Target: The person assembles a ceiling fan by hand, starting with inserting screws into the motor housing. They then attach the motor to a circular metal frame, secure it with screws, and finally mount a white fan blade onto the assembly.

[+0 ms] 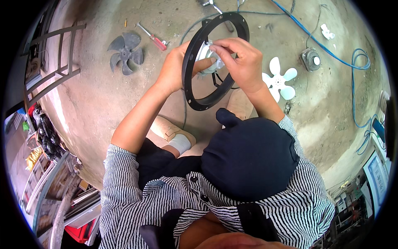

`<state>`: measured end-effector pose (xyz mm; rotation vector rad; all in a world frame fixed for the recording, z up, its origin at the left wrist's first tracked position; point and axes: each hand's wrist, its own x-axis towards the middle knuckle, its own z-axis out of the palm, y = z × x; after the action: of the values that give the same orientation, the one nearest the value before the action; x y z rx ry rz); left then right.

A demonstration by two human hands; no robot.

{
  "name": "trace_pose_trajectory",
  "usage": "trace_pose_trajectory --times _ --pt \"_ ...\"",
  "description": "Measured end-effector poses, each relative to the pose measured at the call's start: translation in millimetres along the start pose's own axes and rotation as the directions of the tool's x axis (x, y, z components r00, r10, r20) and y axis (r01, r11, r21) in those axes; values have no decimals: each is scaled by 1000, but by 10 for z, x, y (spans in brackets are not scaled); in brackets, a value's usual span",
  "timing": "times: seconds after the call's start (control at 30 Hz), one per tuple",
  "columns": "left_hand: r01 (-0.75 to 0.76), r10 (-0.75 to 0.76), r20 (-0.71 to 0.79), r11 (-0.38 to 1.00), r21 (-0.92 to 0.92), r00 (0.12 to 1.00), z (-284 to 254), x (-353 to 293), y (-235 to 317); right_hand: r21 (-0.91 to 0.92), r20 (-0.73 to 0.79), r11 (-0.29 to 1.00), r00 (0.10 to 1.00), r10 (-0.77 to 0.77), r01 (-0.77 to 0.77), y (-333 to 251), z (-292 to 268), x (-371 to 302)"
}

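I hold a round black fan ring (pixel 198 102) tilted upright in front of me, above the floor. A pale grey-white motor (pixel 207 69) sits inside it on a black bracket. My left hand (pixel 175 68) is closed around the ring's left side, its thumb reaching through onto the motor. My right hand (pixel 243 60) pinches with thumb and forefinger near the bracket's upper end, at a small metal piece too small to name. Part of the motor is hidden behind my fingers.
On the floor lie a dark grey fan blade (pixel 125 54), a red-handled screwdriver (pixel 156 42), a white fan blade (pixel 278 82) and a small dirty motor (pixel 310 59). Blue cable (pixel 306 31) runs along the right. A dark metal frame (pixel 62 68) stands at left.
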<state>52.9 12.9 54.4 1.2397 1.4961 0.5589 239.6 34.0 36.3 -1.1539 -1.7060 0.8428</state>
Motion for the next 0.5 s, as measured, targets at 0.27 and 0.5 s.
trace_pose_trajectory --times 0.27,0.5 --pt "-6 6 5 1000 7 1000 4 -8 -20 -89 -18 996 1000 -21 19 12 26 -7" --pt "12 -12 13 1000 21 1000 9 -15 5 -191 11 981 999 -42 44 104 23 -66"
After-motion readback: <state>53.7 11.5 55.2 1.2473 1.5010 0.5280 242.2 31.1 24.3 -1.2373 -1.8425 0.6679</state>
